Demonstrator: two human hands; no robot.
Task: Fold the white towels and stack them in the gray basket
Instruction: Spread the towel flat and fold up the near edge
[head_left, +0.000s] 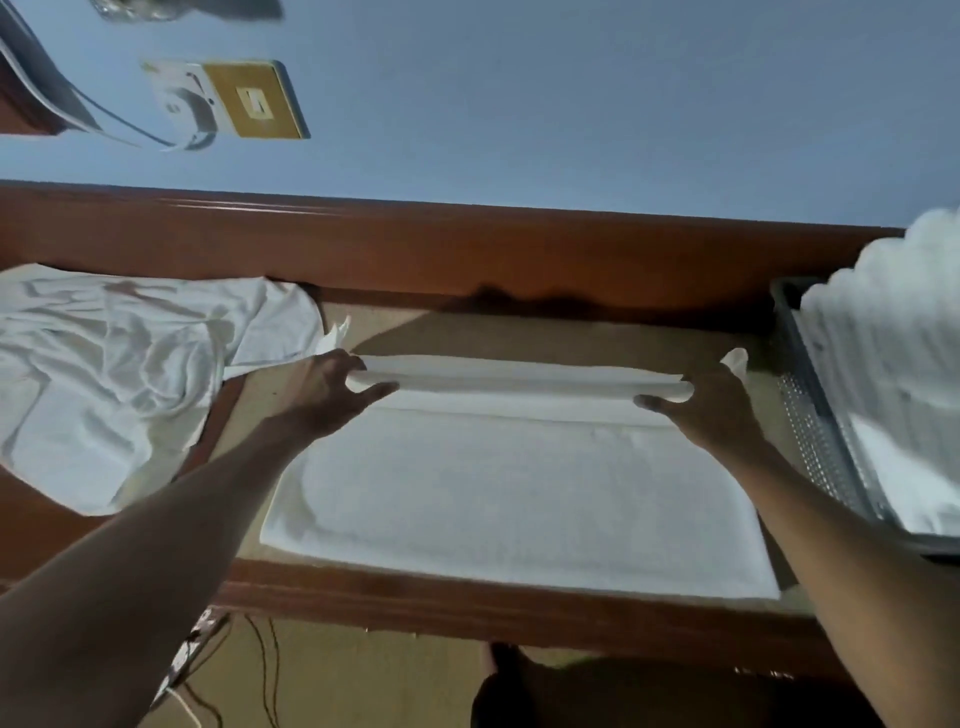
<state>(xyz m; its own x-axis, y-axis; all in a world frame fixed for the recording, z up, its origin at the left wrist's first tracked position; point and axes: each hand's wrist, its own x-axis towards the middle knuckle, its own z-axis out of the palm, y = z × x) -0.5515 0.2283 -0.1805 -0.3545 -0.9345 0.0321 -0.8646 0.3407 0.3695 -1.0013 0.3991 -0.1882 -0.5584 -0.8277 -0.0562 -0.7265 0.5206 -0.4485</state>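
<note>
Towel length is what the coming move turns on. From the head camera, the white towel (509, 499) lies flat on the counter (519, 327) with its long axis running left to right, square across in front of us. We hold its far long edge (519, 376), doubled over and lifted just off the cloth, at both ends. Our left grip (327, 395) is pinched on the left end, thumb on the near side and fingers over the top. Our right grip (717, 410) is clamped on the right end in the same way. The rest of the towel spreads from both grips toward us, down to the counter's near rim. As we judge it, the fold has to travel straight toward our body, both ends level, to lay the far edge onto the near one.

The gray basket (810, 415) sits at the right end of the counter, just beside the towel and nearer our right grip. Folded white towels (883, 364) are stacked in it. A crumpled heap of unfolded towels (119, 374) lies to the left, near our left grip.
</note>
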